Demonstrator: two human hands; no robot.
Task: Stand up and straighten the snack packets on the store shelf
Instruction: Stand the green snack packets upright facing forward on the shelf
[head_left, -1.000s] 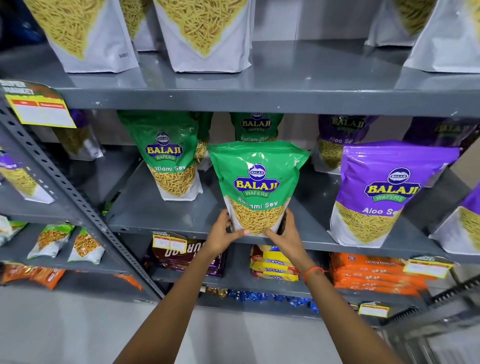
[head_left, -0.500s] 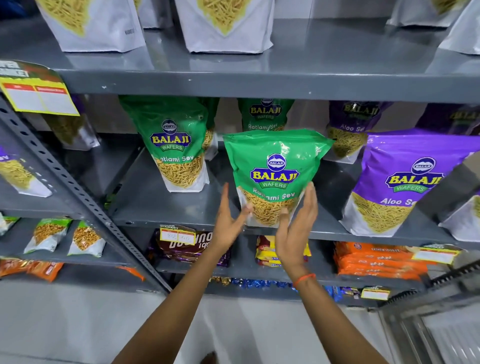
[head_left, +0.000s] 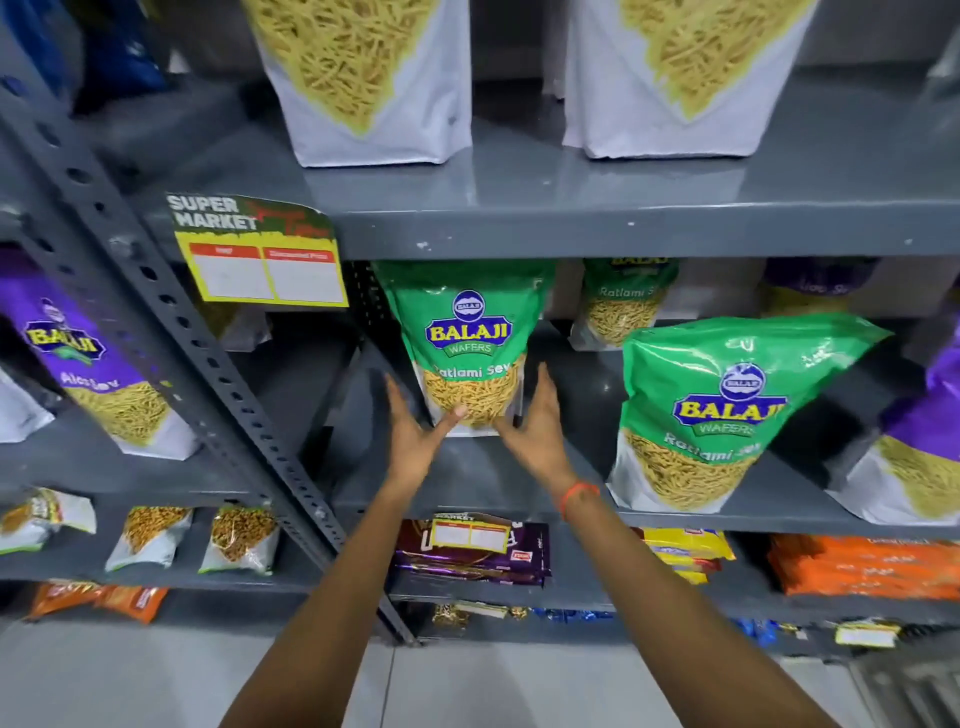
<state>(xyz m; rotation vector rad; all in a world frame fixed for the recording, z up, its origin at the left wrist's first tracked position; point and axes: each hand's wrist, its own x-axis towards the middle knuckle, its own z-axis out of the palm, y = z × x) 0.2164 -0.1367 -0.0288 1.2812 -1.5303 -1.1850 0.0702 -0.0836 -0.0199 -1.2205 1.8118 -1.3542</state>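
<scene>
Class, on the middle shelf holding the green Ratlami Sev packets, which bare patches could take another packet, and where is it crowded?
Bare middle shelf lies between the back green packet, flanked by both hands, and the front green packet. More lies left of the left hand. Crowded at right, around the purple packet.

Both hands (head_left: 415, 436) (head_left: 535, 426) now off front packet (head_left: 727, 410), onto left green packet (head_left: 467, 348).

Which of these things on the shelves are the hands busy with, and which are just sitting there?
Part of the job:
- green Ratlami Sev packet, between both hands
- left hand
- right hand
- second green Ratlami Sev packet, at the shelf front

Just sitting there:
- yellow price tag
- purple Aloo Sev packet
- orange packets below
</scene>
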